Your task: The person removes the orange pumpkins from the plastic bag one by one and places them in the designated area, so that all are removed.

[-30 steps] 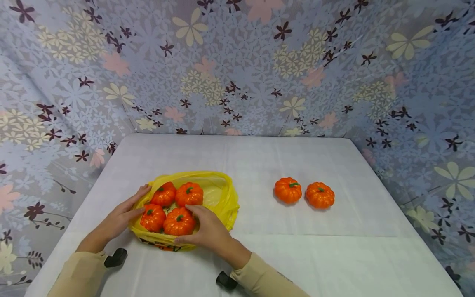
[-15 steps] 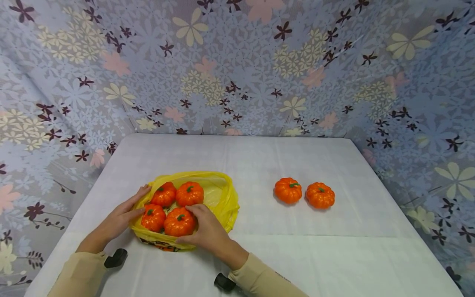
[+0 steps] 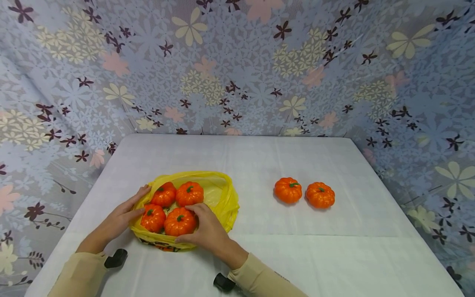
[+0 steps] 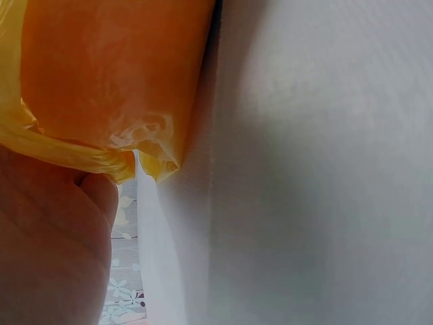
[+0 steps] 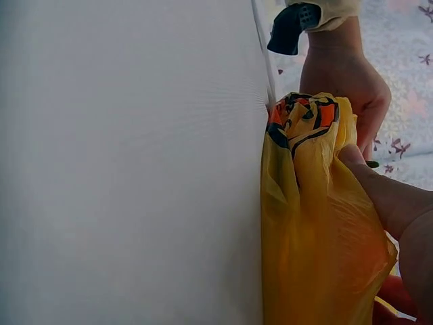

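Observation:
In the head view a yellow plastic bag (image 3: 222, 198) lies opened on the left of the table, with several small orange pumpkins inside. My left hand (image 3: 115, 220) holds the bag's left side, its thumb over the rim beside the front-left pumpkin (image 3: 153, 218). Reaching over the front rim, my right hand (image 3: 210, 231) grips the front-right pumpkin (image 3: 179, 221), forefinger near its stem and thumb at the bag's edge. The left wrist view shows part of the left hand (image 4: 54, 237) against the bag (image 4: 101, 88). In the right wrist view the right thumb (image 5: 385, 193) lies along the bag's rim.
Two more pumpkins, one (image 3: 288, 190) beside the other (image 3: 320, 195), sit right of the bag on the white-covered table (image 3: 315, 255). Flower-patterned cloth (image 3: 237, 70) hangs behind the table and at both sides. Each wrist carries a small black device (image 3: 116, 258).
Almost nothing differs. The right forearm and wrist have shifted slightly left, while both hands keep their places at the bag and the pumpkins stay put.

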`<action>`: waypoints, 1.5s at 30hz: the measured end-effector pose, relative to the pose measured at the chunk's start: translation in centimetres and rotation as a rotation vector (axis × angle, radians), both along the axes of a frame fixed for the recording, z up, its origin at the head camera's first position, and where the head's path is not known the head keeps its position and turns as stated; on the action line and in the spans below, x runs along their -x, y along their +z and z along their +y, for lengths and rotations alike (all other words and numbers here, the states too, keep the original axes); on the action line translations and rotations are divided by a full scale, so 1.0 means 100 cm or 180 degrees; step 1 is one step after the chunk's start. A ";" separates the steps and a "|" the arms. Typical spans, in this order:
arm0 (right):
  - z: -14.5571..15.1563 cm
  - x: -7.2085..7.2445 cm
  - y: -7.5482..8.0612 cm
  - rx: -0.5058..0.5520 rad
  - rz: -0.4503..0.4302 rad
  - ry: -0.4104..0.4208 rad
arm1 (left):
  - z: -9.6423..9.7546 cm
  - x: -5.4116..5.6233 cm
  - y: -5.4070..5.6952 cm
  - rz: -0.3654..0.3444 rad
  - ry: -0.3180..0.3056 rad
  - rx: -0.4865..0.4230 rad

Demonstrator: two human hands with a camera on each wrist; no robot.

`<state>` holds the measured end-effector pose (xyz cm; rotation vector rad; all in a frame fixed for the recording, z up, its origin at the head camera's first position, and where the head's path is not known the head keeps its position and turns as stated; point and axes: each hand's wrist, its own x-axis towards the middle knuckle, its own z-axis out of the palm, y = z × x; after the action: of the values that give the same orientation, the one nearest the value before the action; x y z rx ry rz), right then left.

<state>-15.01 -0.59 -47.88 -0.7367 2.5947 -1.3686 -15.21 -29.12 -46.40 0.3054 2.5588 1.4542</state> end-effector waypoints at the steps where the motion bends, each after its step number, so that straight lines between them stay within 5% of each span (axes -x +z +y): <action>1: 0.000 0.000 0.000 0.0037 -0.0001 -0.0004 | 0.000 0.000 0.000 0.0006 -0.0001 -0.0001; 20: 0.006 0.001 0.013 0.0694 -0.0043 0.0045 | -0.001 0.001 0.001 -0.0001 -0.0004 0.0011; 30: 0.011 0.003 0.016 0.0774 -0.0018 -0.0018 | -0.001 0.001 -0.002 0.0125 -0.0054 -0.0085; 45: 0.037 0.014 0.029 0.0776 0.0101 -0.0258 | 0.003 0.002 0.002 0.0016 -0.0008 0.0032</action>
<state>-16.46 3.10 -44.98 -0.6950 2.5349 -1.7332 -15.40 -28.86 -46.22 0.3109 2.5679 1.4409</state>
